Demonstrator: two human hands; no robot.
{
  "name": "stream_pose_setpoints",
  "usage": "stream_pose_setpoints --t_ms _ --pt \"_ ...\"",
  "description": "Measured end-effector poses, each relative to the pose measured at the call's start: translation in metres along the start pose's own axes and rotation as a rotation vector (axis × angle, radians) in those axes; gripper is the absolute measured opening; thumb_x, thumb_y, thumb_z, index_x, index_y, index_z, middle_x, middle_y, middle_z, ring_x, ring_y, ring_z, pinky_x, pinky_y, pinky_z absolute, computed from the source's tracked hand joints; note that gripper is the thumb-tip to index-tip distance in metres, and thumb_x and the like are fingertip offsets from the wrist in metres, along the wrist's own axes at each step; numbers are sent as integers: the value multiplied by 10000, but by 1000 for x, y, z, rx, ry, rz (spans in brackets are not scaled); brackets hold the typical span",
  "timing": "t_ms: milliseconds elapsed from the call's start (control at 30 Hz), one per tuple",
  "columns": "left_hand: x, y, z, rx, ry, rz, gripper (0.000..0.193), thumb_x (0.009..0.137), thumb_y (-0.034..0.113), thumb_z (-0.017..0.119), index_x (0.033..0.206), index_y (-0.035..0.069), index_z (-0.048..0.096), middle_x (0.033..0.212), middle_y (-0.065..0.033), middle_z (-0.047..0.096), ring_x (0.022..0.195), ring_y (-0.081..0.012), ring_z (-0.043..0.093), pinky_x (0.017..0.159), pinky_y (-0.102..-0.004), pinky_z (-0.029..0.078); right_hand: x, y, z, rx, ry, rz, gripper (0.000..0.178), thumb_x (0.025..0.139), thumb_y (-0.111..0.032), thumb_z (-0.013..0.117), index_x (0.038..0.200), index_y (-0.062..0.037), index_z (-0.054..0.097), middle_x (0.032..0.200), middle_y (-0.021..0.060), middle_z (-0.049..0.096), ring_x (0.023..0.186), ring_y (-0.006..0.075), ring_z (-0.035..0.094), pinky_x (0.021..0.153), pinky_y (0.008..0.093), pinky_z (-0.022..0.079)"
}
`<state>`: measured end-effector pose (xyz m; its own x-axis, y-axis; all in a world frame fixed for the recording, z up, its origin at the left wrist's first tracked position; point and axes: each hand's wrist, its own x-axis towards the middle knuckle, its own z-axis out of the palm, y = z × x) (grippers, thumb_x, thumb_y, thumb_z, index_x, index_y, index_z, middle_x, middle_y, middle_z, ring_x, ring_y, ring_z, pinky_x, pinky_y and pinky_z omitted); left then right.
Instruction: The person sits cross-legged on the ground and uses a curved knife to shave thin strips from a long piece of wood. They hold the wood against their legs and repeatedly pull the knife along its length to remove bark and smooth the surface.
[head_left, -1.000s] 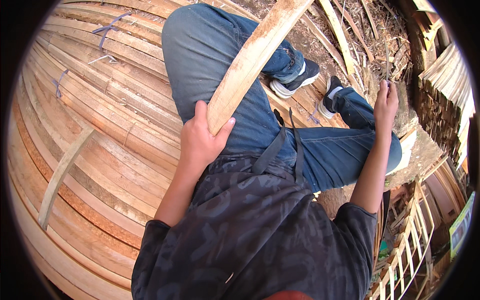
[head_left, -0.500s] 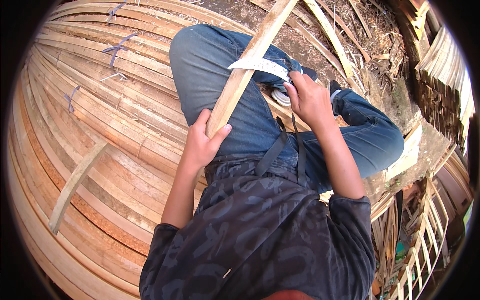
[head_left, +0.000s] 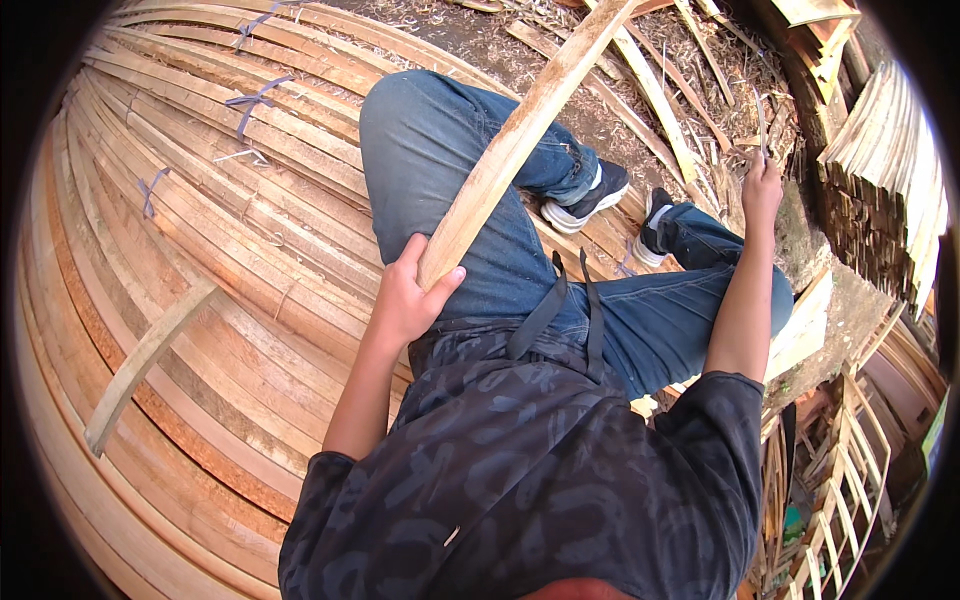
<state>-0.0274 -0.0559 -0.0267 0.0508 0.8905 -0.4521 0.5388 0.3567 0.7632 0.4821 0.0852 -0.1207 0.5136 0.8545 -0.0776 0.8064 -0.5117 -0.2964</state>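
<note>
My left hand (head_left: 408, 300) grips the near end of a long wooden strip (head_left: 520, 140), thumb on one side and fingers on the other. The strip slants over my left thigh, and its far end runs out past the top edge. Out to the right, beyond my right knee, my right hand (head_left: 762, 195) is closed round the handle of a knife (head_left: 762, 125). Its blade points away from me and shows as a thin edge, well apart from the strip.
Long planks (head_left: 250, 330) lie stacked on the left, some bundled with blue ties (head_left: 258, 97). A short curved piece of wood (head_left: 150, 360) rests across them. Loose slats and shavings (head_left: 680, 100) cover the ground ahead. At right are stacked thin boards (head_left: 885, 150) and a slatted wooden frame (head_left: 845, 480).
My right hand has swung the knife off the strip, outward to the right and away from me. My left hand keeps its hold on the strip. Both shoes now show more fully.
</note>
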Motion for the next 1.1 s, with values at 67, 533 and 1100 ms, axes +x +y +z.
stream_pose_setpoints --t_ms 67,533,1100 --pt "-4 4 4 29 20 -32 423 832 356 718 926 14 487 732 -252 617 719 -452 635 619 -449 488 -16 13 -3 114 49 27 459 991 -398 482 1104 30 607 944 247 666 900 416 635 823 470 466" --pt "-11 10 32 458 249 -1 472 792 427 755 846 61 461 655 -204 617 633 -421 642 541 -481 497 -206 -159 0 331 -295 -721 239 900 -249 671 1093 -111 643 731 102 610 609 310 640 532 419 494" --pt "-9 5 28 351 253 -6 497 755 435 790 826 60 472 678 -196 629 650 -414 646 549 -472 501 -119 -145 -4 69 -195 -819 205 939 -283 618 1066 -123 633 776 141 664 669 357 656 560 444 494"
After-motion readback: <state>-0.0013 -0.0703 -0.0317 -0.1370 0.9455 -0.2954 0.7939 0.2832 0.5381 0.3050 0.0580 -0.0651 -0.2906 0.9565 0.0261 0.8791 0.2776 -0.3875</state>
